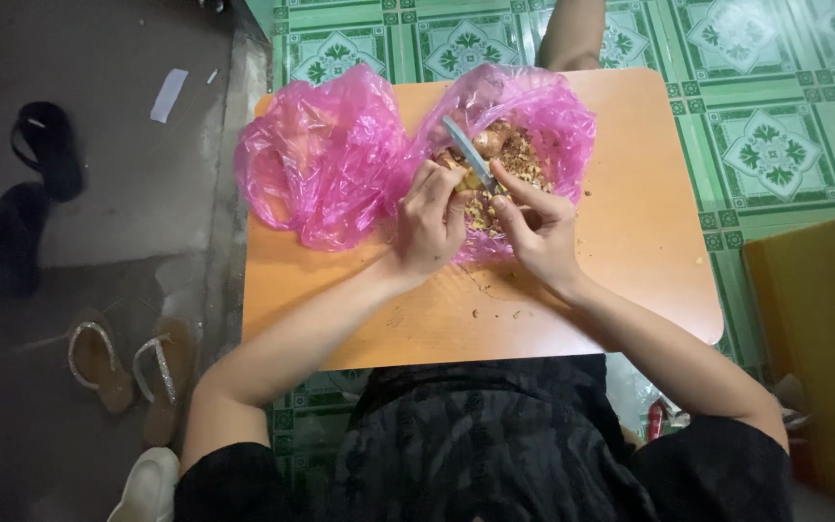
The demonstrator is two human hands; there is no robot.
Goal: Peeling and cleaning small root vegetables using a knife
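small brown bulb (473, 180) sits pinched between both hands, above the right-hand pink plastic bag (543, 116) full of brown peelings. left hand (432, 217) fingers curled shut around the bulb. right hand (533, 227) closed on a knife (464, 145), blade slanting up-left over the bag, thumb pressed near the bulb. second pink bag (321, 155) lies crumpled just beside, to the left. both rest on an orange tabletop (630, 251), scraps scattered near the wrists. sandals (128, 367) on the grey floor well off to the left.
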